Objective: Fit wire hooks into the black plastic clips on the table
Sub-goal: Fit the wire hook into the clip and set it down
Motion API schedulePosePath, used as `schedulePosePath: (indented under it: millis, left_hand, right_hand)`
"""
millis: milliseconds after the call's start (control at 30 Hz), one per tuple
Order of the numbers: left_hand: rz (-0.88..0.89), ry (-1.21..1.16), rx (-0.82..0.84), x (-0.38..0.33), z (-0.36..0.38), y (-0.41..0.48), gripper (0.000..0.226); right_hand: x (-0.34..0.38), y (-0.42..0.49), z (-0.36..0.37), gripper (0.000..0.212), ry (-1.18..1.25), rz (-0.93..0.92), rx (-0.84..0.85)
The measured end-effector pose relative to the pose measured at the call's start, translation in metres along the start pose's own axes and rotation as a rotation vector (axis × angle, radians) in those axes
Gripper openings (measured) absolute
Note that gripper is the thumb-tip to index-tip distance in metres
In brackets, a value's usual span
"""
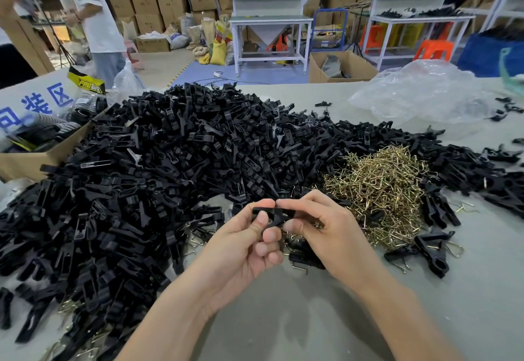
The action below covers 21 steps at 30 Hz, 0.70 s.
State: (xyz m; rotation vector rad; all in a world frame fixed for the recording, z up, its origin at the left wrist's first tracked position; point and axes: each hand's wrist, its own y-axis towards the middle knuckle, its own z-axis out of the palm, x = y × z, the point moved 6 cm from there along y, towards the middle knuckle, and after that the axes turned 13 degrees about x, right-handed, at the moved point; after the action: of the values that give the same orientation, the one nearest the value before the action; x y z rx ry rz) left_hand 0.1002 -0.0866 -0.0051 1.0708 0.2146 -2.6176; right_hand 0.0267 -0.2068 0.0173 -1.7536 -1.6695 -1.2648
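- Both hands are up at centre, just above the grey desk (283, 321), sharing 1 small black plastic clip (272, 214).
- The left hand (249, 244) has its thumb and curled fingers wrapped round the clip's left end.
- The right hand (326, 233) pinches the right end between forefinger and thumb. Whether a wire is already in that pinch, I cannot tell.
- The relation that counts: the clip's long axis runs left to right, bridging the 2 hands, and its middle shows between the thumbs.
- The tangled heap of brass-coloured wire hooks (377, 190) lies just beyond and to the right of the right hand, so that hand is plainly the nearer one for a hook. My guess is it feeds while the left steadies.
- The big mound of loose black plastic clips (170, 162) spreads behind and to the left, nearer the left hand.
- A few black clips with wire fitted (433, 250) sit right of the hands, below the hook heap.
- Writing now: the white banner (42, 102) at far left shows blue characters, "装区" readable, with another cut off at the edge.
- The yellow-and-black label (86, 81) beside it starts "PRO"; the remaining letters are too blurred to read.
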Motion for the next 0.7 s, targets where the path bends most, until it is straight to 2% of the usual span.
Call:
schedulePosePath:
  millis: [167,300,400,467,533,600,700]
  left_hand:
    - [-0.014,-0.063,-0.02,0.0,-0.002,-0.001,0.02]
    - [-0.014,0.065,-0.053,-0.004,-0.005,-0.002,0.024]
    - [0.056,0.346,-0.148,-0.009,-0.003,-0.004,0.038]
    - [0.207,0.76,-0.178,-0.017,0.008,-0.009,0.029]
    - [0.323,0.995,-0.157,-0.02,0.017,-0.017,0.017]
    - [0.322,1.054,-0.126,-0.017,0.023,-0.018,0.021]
    - [0.207,1.255,-0.119,-0.006,0.03,-0.006,0.033]
  right_hand:
    - [-0.008,0.001,0.004,0.033,0.069,0.046,0.056]
    - [-0.011,-0.001,0.009,0.027,0.182,0.081,0.093]
    - [-0.013,-0.004,0.006,0.025,0.296,0.133,0.114]
    - [-0.01,-0.007,0.001,0.025,0.341,0.143,0.139]
    - [-0.005,-0.008,0.001,0.026,0.384,0.127,0.173]
    - [-0.004,-0.016,-0.007,0.028,0.452,0.133,0.169]
    - [-0.012,-0.035,-0.022,0.024,0.519,0.186,0.156]
